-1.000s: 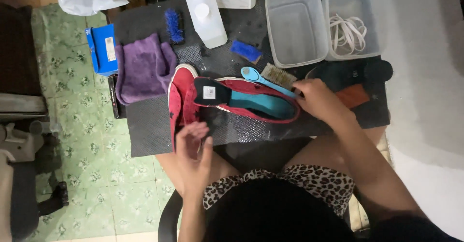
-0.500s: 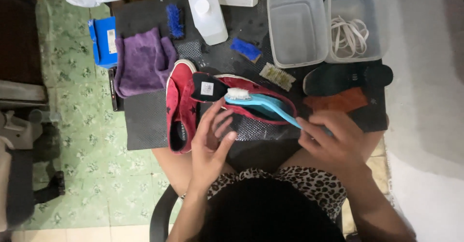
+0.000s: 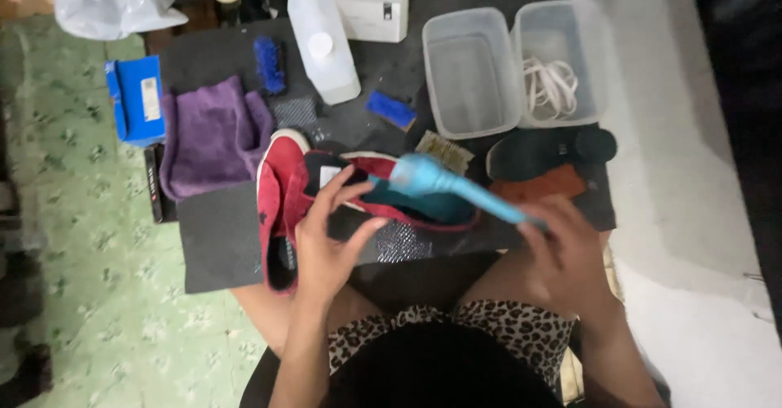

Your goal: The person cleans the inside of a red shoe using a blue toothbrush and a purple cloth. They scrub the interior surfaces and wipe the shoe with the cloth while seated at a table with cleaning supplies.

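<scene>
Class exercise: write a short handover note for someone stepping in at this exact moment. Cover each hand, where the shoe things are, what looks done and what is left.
Left hand: open, fingers resting on the red shoe, steadying it on the dark mat.
Right hand: shut on the handle of the light blue brush, head held over the shoe's opening.
Nearby: purple cloth, white bottle, two clear tubs, dark insole.
Done: insole appears out.
Left: cannot tell how much has been brushed.

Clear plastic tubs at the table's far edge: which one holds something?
The right clear plastic tub, holding coiled white laces; the left clear plastic tub looks empty.
</scene>
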